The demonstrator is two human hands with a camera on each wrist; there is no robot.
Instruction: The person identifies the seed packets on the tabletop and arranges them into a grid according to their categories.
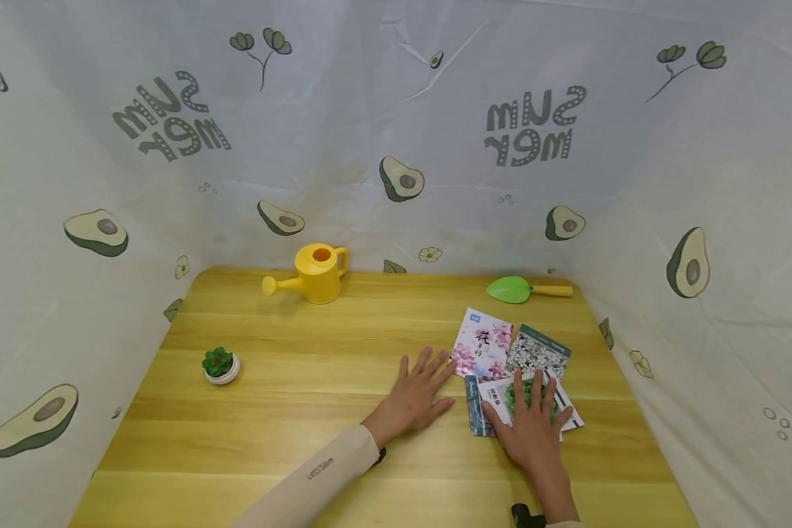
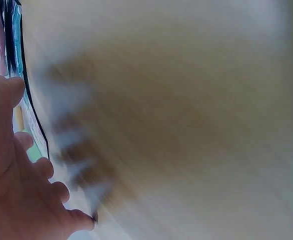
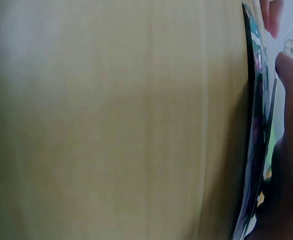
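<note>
Several seed packets lie overlapped at the right of the table. My right hand point(image 1: 530, 425), fingers spread, rests on a white packet with green leaves point(image 1: 499, 396). Under that one, a dark-edged packet point(image 1: 474, 411) sticks out to the left. Behind them are a pink blossom packet point(image 1: 478, 341) and a packet with white flowers point(image 1: 543, 352). Just left of the packets, my left hand point(image 1: 416, 396) has its fingers extended over the table, holding nothing. In the right wrist view the packets point(image 3: 256, 125) show edge-on beside the right hand point(image 3: 286, 150).
A yellow watering can point(image 1: 320, 275) stands at the back left of the wooden table point(image 1: 290, 440). A small potted succulent point(image 1: 221, 365) sits at the left. A green trowel with a yellow handle point(image 1: 515, 290) lies at the back right. Printed cloth point(image 1: 343, 147) surrounds the table.
</note>
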